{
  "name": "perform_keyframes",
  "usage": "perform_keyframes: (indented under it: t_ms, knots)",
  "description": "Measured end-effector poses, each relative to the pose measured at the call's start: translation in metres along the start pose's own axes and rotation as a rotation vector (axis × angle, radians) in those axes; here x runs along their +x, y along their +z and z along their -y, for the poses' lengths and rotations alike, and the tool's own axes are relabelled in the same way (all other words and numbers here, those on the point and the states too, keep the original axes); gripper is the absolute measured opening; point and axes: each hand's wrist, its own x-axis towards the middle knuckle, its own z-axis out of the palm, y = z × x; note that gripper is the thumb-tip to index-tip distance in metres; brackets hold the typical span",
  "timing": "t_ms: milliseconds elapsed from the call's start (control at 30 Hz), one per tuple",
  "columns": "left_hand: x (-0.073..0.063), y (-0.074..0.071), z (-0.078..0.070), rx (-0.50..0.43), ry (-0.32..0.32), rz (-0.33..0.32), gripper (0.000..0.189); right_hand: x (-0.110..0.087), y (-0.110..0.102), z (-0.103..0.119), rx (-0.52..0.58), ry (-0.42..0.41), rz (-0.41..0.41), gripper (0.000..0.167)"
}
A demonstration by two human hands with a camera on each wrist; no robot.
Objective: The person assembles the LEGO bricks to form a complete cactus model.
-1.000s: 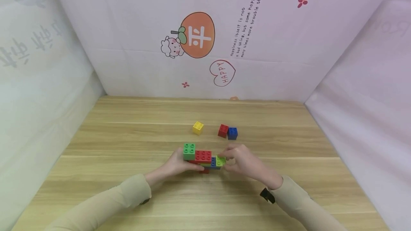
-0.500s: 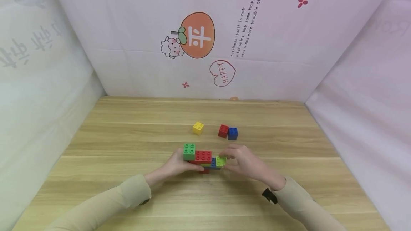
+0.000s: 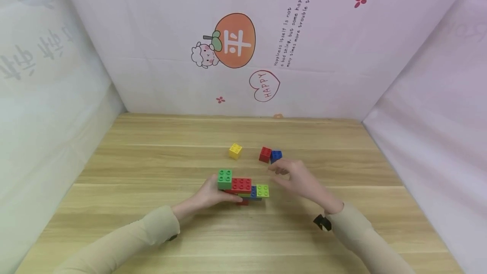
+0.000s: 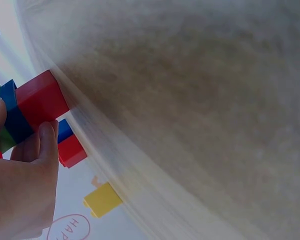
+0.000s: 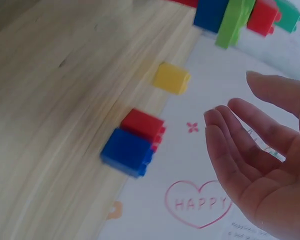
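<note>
My left hand (image 3: 209, 193) holds a stack of building bricks from its left side, thumb along the front. A green brick (image 3: 225, 179) tops the stack beside a longer red brick (image 3: 241, 185). A lime green brick (image 3: 262, 190) sits on the blue layer at the right end. In the left wrist view a red brick (image 4: 42, 97) at the stack's bottom shows above my fingertips. My right hand (image 3: 298, 181) hovers right of the stack with loosely bent fingers and nothing in them. Its fingers are near a loose blue brick (image 3: 276, 155), partly hidden in the head view.
A loose red brick (image 3: 265, 154) lies against the blue one, toward the back of the wooden table (image 3: 167, 138). Left of them is a yellow brick (image 3: 235, 151). Printed white cloth (image 3: 160, 71) encloses the table at the back and both sides.
My right hand has let go of the lime green brick and moved up and to the right, toward the loose blue brick. The left hand keeps its hold on the stack.
</note>
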Motion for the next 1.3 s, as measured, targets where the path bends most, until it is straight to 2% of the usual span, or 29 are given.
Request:
perform_keyframes:
  t_ms: [333, 567, 1033, 1300]
  knots:
    - [0.000, -0.002, 0.000, 0.003, -0.008, 0.009, 0.055, 0.011, 0.000, -0.036, 0.036, 0.185, -0.057, 0.027]
    - [0.002, -0.001, 0.000, 0.006, 0.001, 0.007, 0.055, 0.017, 0.001, -0.052, 0.079, 0.286, -0.072, 0.031]
    - [0.000, 0.000, 0.003, -0.003, 0.011, 0.012, 0.053, 0.027, 0.006, -0.068, 0.063, 0.367, -0.020, 0.042]
    - [0.000, 0.001, 0.004, -0.004, 0.009, 0.006, 0.053, 0.028, 0.008, -0.074, 0.049, 0.367, 0.014, 0.042]
